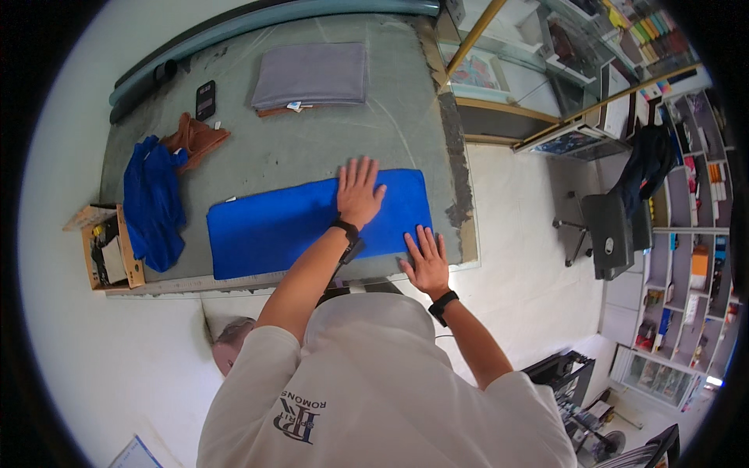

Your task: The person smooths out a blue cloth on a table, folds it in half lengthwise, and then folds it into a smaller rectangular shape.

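Observation:
A blue cloth [275, 225], folded into a long rectangle, lies flat along the near side of the worktable. Pressed palm down on its upper right part is my left hand [358, 196], fingers extended and thumb apart. My right hand [427, 257] rests with spread fingers over the cloth's lower right corner, its palm reaching past the near edge. Neither hand grips anything. A small white tag [231, 199] sticks out at the cloth's upper left edge. Black bands circle both wrists.
On the worktable [316, 143] are stacked folded grey cloths [313, 73], a phone [206, 99], a crumpled brown cloth [196, 140], a crumpled blue cloth [153, 205] and a cardboard box [114, 251]. Long rolls [281, 17] line the far edge. A glass display case [515, 58] and office chair [611, 234] stand right.

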{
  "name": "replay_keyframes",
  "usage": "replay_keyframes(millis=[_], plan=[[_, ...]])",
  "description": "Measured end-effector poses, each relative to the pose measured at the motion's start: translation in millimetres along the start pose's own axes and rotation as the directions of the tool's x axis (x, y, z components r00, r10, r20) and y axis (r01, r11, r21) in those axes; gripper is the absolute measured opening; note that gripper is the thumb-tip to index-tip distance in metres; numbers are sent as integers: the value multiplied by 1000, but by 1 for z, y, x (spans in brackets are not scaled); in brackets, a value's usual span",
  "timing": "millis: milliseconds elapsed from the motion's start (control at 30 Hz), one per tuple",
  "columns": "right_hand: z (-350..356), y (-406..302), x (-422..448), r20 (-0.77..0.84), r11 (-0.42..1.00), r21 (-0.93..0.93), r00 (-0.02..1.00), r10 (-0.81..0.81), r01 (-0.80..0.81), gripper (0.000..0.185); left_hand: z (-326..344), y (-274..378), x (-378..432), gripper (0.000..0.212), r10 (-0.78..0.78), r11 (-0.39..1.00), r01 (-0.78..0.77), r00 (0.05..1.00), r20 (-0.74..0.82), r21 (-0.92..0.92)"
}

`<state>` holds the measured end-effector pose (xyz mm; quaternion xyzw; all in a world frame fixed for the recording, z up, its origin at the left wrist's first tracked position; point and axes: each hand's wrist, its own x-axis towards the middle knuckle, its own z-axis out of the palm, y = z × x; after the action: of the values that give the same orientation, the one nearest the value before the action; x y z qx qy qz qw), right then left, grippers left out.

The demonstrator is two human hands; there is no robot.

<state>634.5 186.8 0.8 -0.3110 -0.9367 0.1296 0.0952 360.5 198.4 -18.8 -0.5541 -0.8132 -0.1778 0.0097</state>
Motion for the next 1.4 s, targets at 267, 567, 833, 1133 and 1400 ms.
replay_keyframes(millis=[267,567,833,1133,1400], plan=[[7,6,-3,-20,1000,-11,1000,6,-6,67,2,58,-7,61,496,865,-474,856,148,-163],[10,6,-4,-46,1000,-1,999,3,-3,69,-1,30,-11,62,259,964,-254,963,78,-73],[9,6,-4,-86,1000,-3,996,3,-3,71,-53,-143,-84,65,-339,919,319,940,48,230],[11,6,-3,-70,1000,18,998,2,-1,73,-99,-289,-167,68,-777,579,785,613,-140,221],[8,23,-18,-143,993,106,989,-40,56,67,-68,-58,-72,65,-13,992,8,999,42,127]])
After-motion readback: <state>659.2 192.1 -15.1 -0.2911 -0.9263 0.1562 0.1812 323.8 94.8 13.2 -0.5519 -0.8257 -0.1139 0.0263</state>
